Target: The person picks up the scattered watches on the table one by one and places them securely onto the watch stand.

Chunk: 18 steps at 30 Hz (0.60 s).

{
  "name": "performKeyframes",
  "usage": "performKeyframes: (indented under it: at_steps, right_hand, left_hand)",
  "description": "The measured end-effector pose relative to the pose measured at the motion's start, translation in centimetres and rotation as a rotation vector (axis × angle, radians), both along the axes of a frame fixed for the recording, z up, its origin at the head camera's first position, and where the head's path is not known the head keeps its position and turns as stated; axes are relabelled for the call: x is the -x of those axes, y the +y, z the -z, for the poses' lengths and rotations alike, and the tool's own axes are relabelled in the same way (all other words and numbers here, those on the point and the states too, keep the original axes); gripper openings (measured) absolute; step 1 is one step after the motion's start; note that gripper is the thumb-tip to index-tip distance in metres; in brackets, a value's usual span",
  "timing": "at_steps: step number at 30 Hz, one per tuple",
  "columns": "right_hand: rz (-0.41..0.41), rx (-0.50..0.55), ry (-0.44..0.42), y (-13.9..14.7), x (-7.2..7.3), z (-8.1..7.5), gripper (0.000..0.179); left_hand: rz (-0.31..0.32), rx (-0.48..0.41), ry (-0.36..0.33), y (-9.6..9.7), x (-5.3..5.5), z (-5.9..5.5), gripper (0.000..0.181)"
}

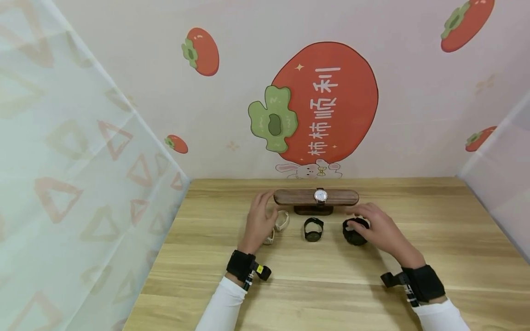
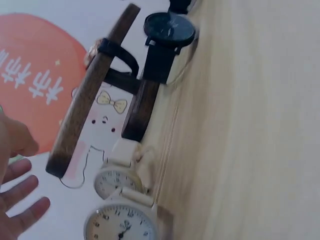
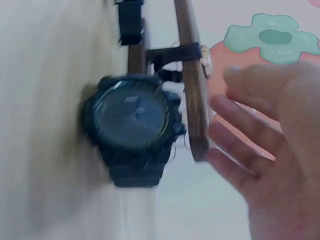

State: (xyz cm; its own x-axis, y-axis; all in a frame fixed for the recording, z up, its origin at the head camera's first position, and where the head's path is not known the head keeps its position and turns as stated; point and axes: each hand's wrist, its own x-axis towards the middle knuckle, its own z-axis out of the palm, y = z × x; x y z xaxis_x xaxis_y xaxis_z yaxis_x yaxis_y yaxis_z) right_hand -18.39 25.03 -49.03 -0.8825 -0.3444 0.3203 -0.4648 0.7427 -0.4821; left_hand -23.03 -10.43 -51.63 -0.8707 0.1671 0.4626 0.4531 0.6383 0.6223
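A dark wooden watch stand [image 1: 285, 197] bears one watch with a silver case [image 1: 320, 196] and dark strap. My left hand [image 1: 258, 223] is by the stand's left end, fingers spread and empty. Beside that hand are two pale watches, one nearer the stand [image 1: 283, 220] and one partly hidden by the hand [image 1: 270, 238]; their dials show in the left wrist view. My right hand [image 1: 383, 231] hovers about a chunky black watch [image 1: 354, 236], its fingertips near the stand's right end. Whether they touch the stand, I cannot tell. A slimmer black watch [image 1: 313, 236] stands between the hands.
Everything stands on a wood-grain table [image 1: 306, 294]. Behind its far edge rises a wall [image 1: 232, 115] with persimmon drawings, and a patterned panel [image 1: 83, 184] closes the left side. Each wrist wears a black band [image 1: 424, 282] with a small camera.
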Motion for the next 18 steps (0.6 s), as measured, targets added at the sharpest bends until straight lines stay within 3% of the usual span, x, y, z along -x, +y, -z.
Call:
performKeyframes:
  at_steps: [4, 7, 13, 18]
  right_hand:
    - [-0.019, -0.068, -0.001, 0.4, -1.3, 0.3, 0.036]
    - [-0.019, -0.089, -0.038, 0.6, -1.8, 0.6, 0.04]
    - [-0.023, -0.097, -0.097, 0.6, -2.0, 0.9, 0.037]
    - [-0.018, -0.061, -0.117, 0.4, -1.8, 0.9, 0.032]
  left_hand:
    - [0.056, -0.04, 0.126, 0.7, -1.1, -0.2, 0.044]
    - [0.106, -0.065, 0.17, 1.4, -1.9, -0.4, 0.041]
    - [0.196, -0.092, 0.205, 2.9, -3.3, -0.6, 0.035]
    - [0.237, -0.084, 0.209, 3.8, -3.8, -0.6, 0.03]
